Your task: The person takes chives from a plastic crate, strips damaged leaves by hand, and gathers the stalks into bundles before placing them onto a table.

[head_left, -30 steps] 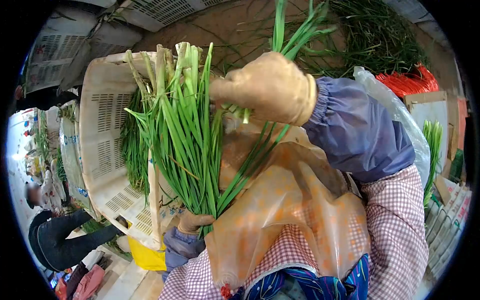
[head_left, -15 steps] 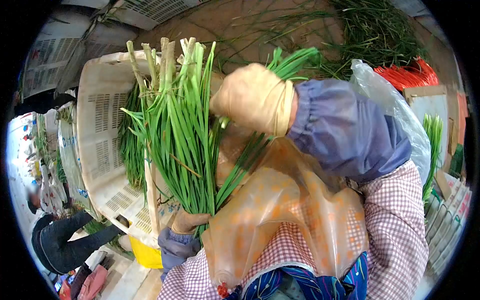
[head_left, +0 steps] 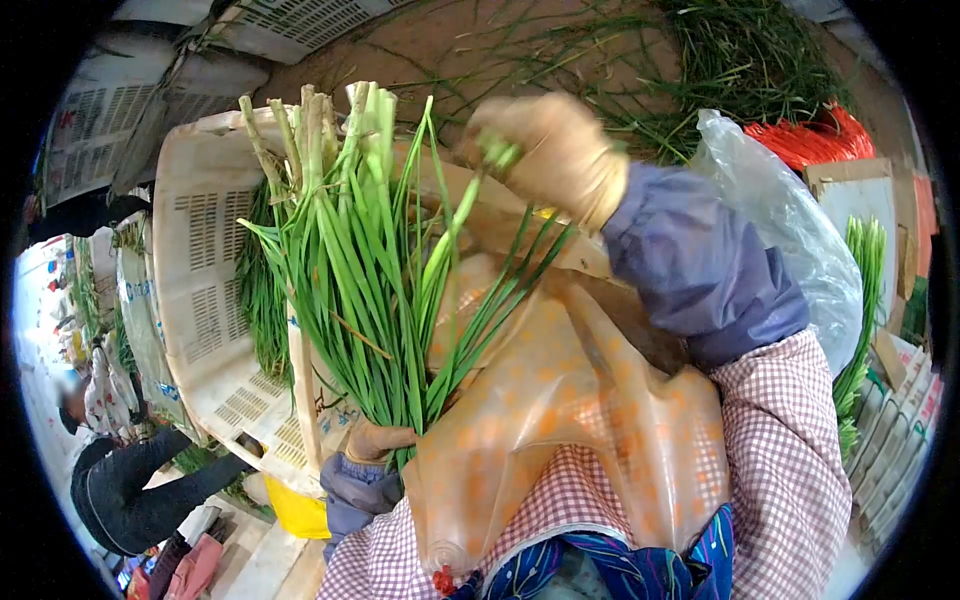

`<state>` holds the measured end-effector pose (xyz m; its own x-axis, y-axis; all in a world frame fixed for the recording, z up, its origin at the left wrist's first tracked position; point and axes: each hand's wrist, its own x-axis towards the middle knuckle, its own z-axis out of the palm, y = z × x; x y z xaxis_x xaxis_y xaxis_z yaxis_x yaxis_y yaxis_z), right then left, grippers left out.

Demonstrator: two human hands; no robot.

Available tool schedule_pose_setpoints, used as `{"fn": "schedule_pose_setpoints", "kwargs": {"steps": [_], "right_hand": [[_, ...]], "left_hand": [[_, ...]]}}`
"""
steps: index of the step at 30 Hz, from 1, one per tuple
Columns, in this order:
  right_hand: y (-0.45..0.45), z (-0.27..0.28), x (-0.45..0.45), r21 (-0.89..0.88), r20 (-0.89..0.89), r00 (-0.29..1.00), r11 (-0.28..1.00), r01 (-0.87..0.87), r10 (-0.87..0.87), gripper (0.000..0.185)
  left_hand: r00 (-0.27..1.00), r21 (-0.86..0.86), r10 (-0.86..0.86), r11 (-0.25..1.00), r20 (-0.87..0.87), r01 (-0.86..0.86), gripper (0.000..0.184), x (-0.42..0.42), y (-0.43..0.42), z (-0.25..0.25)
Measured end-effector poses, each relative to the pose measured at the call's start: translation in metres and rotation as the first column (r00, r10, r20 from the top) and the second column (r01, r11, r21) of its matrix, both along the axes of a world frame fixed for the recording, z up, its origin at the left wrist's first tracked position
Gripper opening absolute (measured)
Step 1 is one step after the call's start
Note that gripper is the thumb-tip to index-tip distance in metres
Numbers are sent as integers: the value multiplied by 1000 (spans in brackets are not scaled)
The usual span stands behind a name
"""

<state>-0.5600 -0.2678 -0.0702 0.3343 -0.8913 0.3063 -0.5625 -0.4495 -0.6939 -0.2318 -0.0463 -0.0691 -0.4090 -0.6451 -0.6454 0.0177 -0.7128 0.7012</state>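
Head view: right hand [head_left: 553,150] now farther from bunch [head_left: 355,270], gripping green stem [head_left: 499,154]; left hand [head_left: 378,438] clasps bunch.

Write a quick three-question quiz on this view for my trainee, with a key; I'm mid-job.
1. Which hand grips the bunch near its leafy end?
A) both
B) left
C) right

2. True or false: the stem ends of the bunch point away from the apron.

3. Fill in the colour: the strands beyond the clear bag are ____.

Key:
1. B: the left hand closes on the leaves, with the thumb across them.
2. True.
3. Red.
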Motion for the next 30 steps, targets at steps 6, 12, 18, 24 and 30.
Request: {"fn": "schedule_pose_setpoints", "kwargs": {"steps": [6,12,18,24,30], "right_hand": [[-61,-52,-143,-29,-60,755,757,653,-653,21],[9,-25,-45,636,595,739,747,-192,-316,32],[36,10,22,699,703,542,307,-646,-460,21],[-18,-49,-75,417,596,667,882,219,-447,24],[-58,-20,-127,408,651,473,799,441,-594,18]], "left_hand": [[986,-23,-160,987,39,161,59,43,26,-54],[999,10,-42,999,-35,42,59,6,3,-24],[998,36,22,999,-55,-20,60,-1,-1,-15],[994,42,54,998,-96,-50,61,-2,1,-18],[992,55,58,997,-114,-52,61,-7,-3,-17]]}}
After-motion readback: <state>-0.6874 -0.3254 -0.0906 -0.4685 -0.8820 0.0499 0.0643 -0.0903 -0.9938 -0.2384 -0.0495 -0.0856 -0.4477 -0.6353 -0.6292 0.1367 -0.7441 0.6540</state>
